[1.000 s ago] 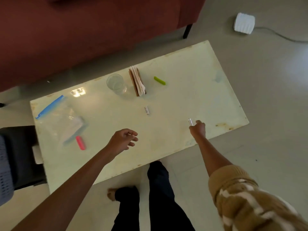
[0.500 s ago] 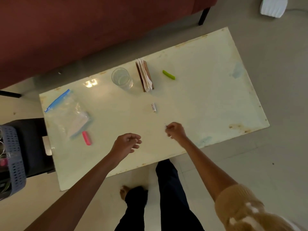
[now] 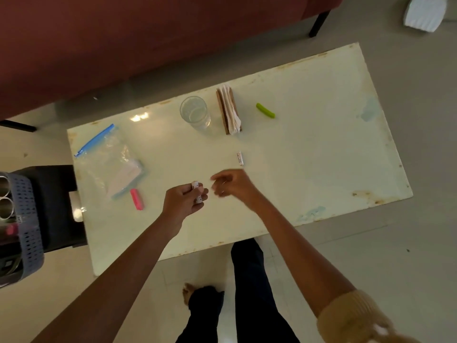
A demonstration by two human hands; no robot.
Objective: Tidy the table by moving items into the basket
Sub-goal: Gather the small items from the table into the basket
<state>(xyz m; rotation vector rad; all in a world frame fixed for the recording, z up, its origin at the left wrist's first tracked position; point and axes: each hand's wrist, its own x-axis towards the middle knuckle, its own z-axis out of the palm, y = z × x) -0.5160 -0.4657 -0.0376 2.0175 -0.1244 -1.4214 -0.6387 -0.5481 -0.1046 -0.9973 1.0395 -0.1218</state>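
A pale yellow-green rectangular desk [image 3: 309, 149] carries a clear drinking glass [image 3: 195, 113], just beside it a brown holder of white paper napkins [image 3: 228, 110], and a short green stick [image 3: 265, 110] well apart to the right. A clear zip bag with a blue seal [image 3: 108, 157] lies at the left end, with a small pink stick [image 3: 136, 199] touching its near corner. A small white cylinder with print [image 3: 240, 158] lies alone mid-desk, just beyond the right hand [image 3: 232, 185]. The grey perforated plastic basket [image 3: 27, 224] sits off the desk's left end on a dark stool (metal rims show inside it).

The left hand [image 3: 184, 199] hovers over the near half, fingers [image 3: 202, 191] curled around a second small white cylinder [image 3: 196, 191]. The right hand is blurred beside it, fingers loosely apart, holding nothing visible.
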